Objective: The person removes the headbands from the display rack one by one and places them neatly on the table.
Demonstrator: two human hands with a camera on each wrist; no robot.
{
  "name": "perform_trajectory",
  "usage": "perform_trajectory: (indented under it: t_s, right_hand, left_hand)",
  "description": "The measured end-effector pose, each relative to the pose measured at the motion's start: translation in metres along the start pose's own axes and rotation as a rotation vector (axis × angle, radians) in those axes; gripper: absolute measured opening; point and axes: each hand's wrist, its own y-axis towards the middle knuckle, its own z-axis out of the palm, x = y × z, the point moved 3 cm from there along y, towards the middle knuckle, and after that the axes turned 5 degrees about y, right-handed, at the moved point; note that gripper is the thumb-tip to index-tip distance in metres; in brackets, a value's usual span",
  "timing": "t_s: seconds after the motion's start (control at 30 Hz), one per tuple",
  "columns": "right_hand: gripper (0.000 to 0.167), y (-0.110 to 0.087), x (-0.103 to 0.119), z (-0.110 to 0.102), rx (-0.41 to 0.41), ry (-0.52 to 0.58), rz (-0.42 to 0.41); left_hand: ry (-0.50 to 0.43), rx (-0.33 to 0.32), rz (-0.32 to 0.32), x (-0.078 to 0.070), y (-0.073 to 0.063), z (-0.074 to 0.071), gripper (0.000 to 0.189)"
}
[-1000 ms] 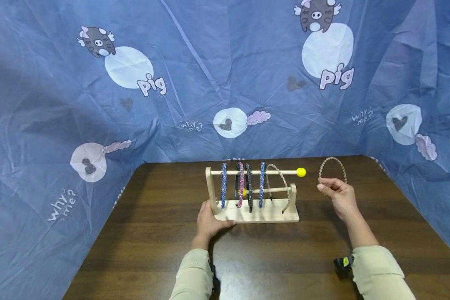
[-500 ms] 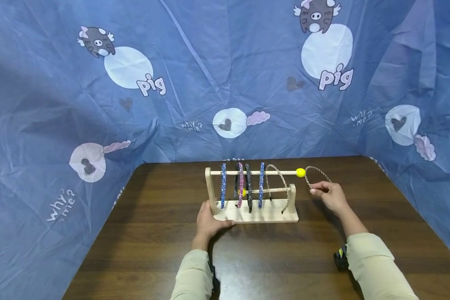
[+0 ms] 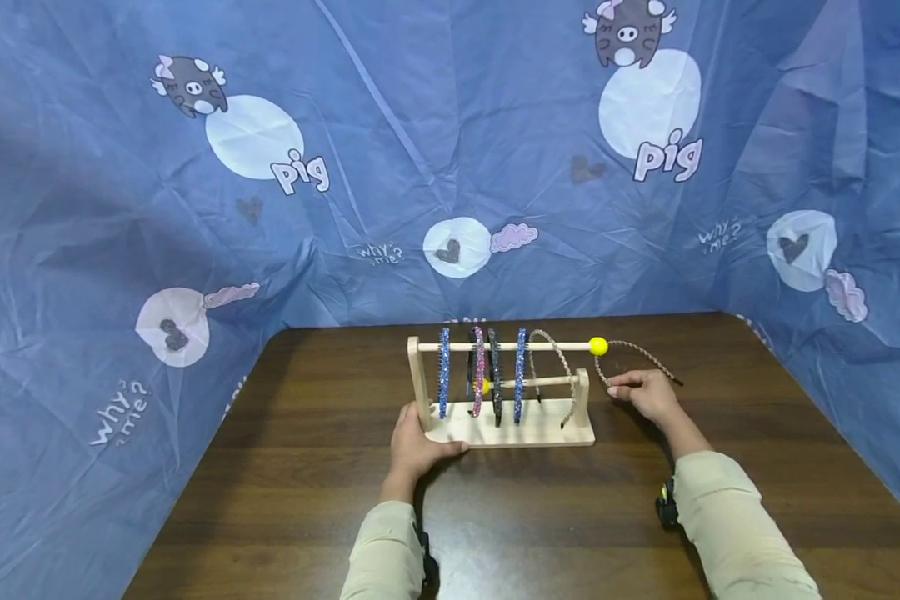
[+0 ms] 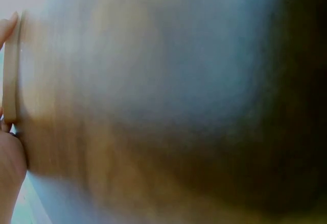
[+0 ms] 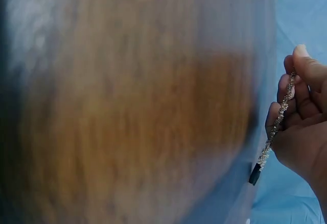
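Observation:
A wooden headband stand (image 3: 540, 433) stands on the table, with two rods ending in yellow balls. My left hand (image 3: 414, 446) grips its left end, thumb along the base's front edge; the left wrist view catches only part of that hand, at the base's edge. My right hand (image 3: 651, 396) pinches a thin beaded headband (image 3: 648, 357) near one end. This headband lies tilted at the upper rod's yellow ball (image 3: 598, 346) and overlaps it in the head view, its dark free tip pointing right. In the right wrist view the beaded band (image 5: 278, 117) runs across the fingers.
Blue glitter headbands (image 3: 444, 375), a pink one (image 3: 479, 375), a black one (image 3: 497, 383) and another beaded one (image 3: 567, 367) hang on the stand. Brown wooden table (image 3: 300, 467) lies beneath. A blue printed cloth (image 3: 375, 167) rises behind and at both sides.
My right hand has moved left toward the stand, and its headband has tipped from upright to slanted, reaching the upper rod's yellow ball. The left hand has stayed on the stand.

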Motion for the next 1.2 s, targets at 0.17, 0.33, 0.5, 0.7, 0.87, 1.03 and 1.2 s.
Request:
perform_trajectory:
  t_s: [0.17,0.33,0.5,0.7,0.87,1.03,1.2]
  right_hand:
    - [0.017,0.003,-0.001,0.005,0.057,-0.065,-0.01]
    - [0.016,0.005,0.003,0.006,0.1,-0.094,-0.014]
    - [0.018,0.004,0.002,0.009,0.119,-0.103,-0.006]
    - [0.021,0.002,-0.001,0.009,0.061,-0.053,0.006]
    - [0.025,-0.002,0.0,0.006,0.016,0.008,0.002]
    - [0.026,-0.013,0.01,0.001,-0.027,0.032,-0.028]
    - [0.029,-0.029,0.033,0.0,-0.067,0.085,-0.041]
  left_hand:
    - [-0.008,-0.001,0.004,0.0,0.001,0.001,0.089]
    - [-0.014,-0.01,0.023,-0.002,0.001,0.0,0.087]
    - [-0.015,-0.017,0.023,-0.002,0.0,-0.001,0.088]
    - [-0.005,-0.011,0.019,0.001,-0.001,-0.001,0.09]
    - [-0.003,-0.013,0.014,0.001,-0.001,0.0,0.088]
    - [-0.014,-0.016,0.033,-0.001,-0.001,0.001,0.087]
    - [-0.006,-0.017,0.032,0.002,-0.001,0.002,0.088]
